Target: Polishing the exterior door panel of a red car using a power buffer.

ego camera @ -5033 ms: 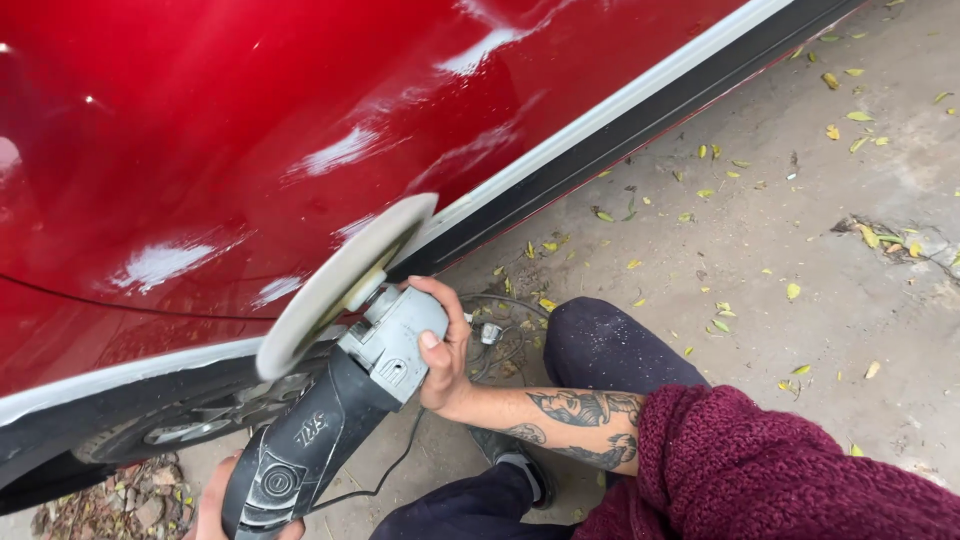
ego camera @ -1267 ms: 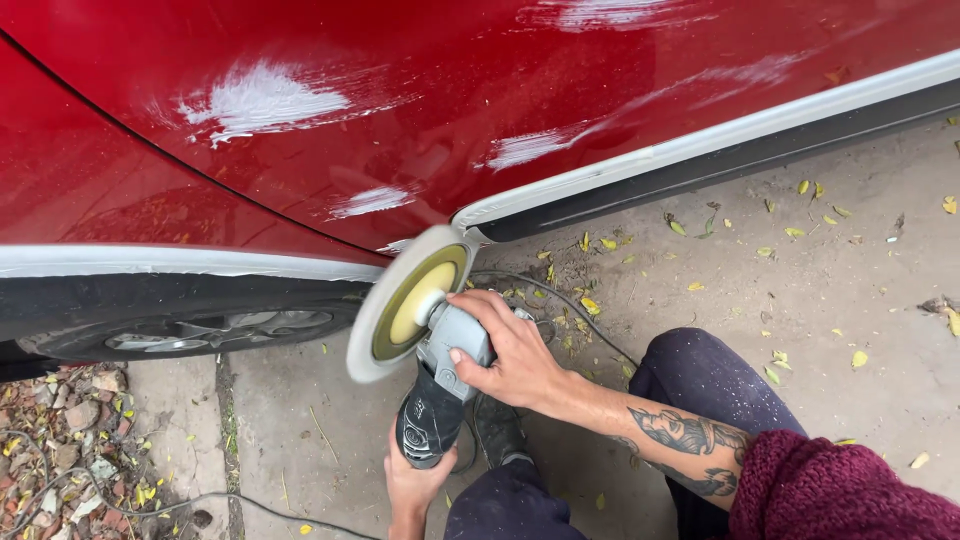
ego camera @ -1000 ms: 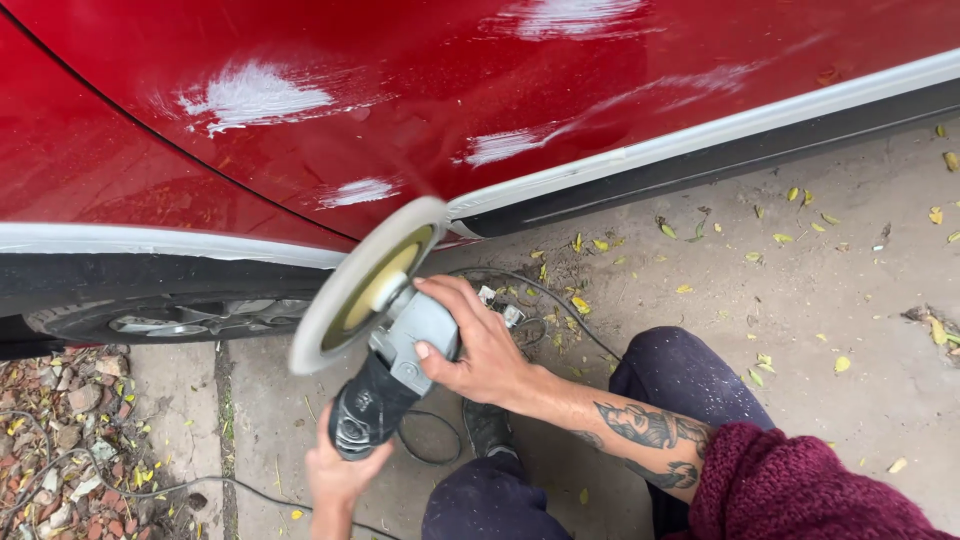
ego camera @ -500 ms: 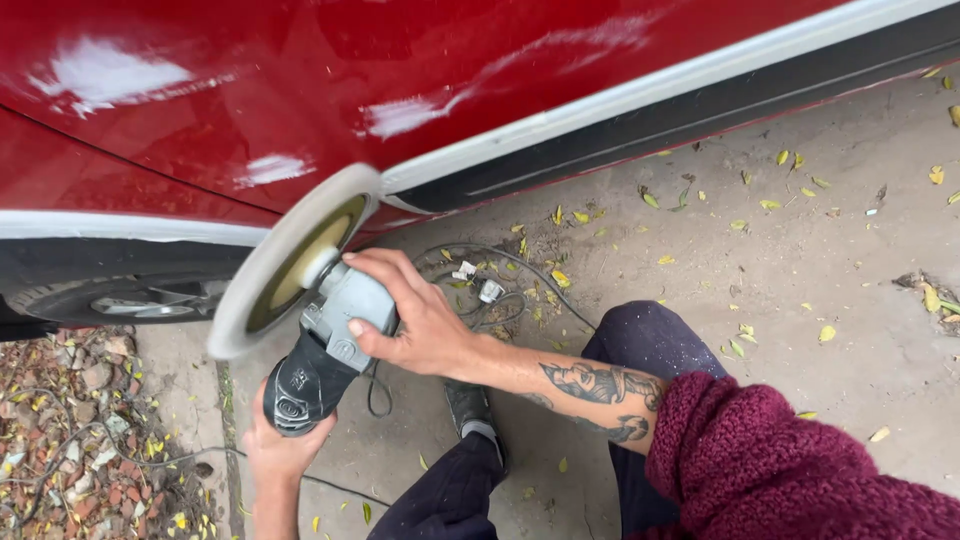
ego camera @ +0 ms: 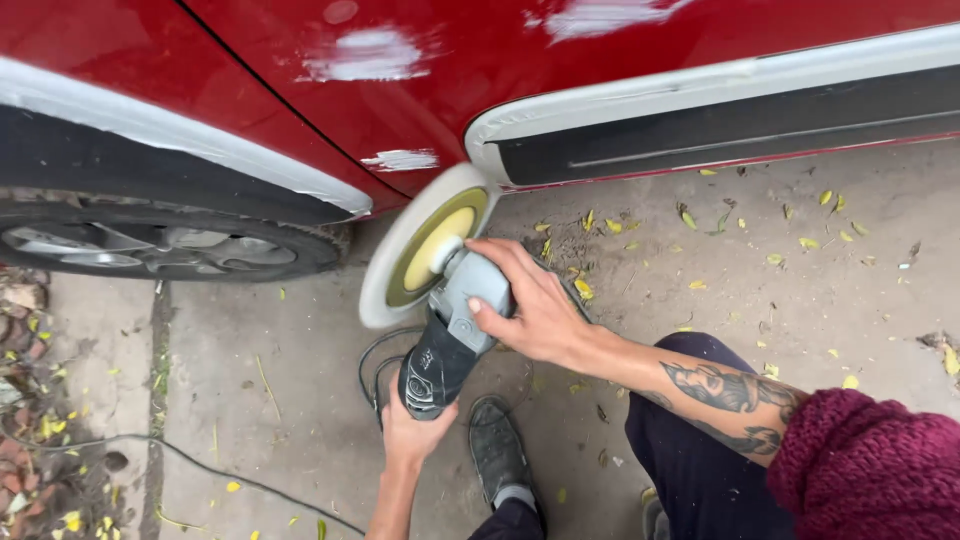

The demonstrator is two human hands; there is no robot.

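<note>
Polisher [ego camera: 445, 330] was held two-handed — right hand [ego camera: 530, 310] gripping its head, left hand [ego camera: 405, 430] its rear body — pad [ego camera: 420, 245] against red car panel [ego camera: 400, 110].

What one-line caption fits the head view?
Both hands, right hand and left hand, press a polisher against a red car.

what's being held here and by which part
A polisher: the right hand grips its grey head behind the pad, and the left hand holds the black rear body.
</note>
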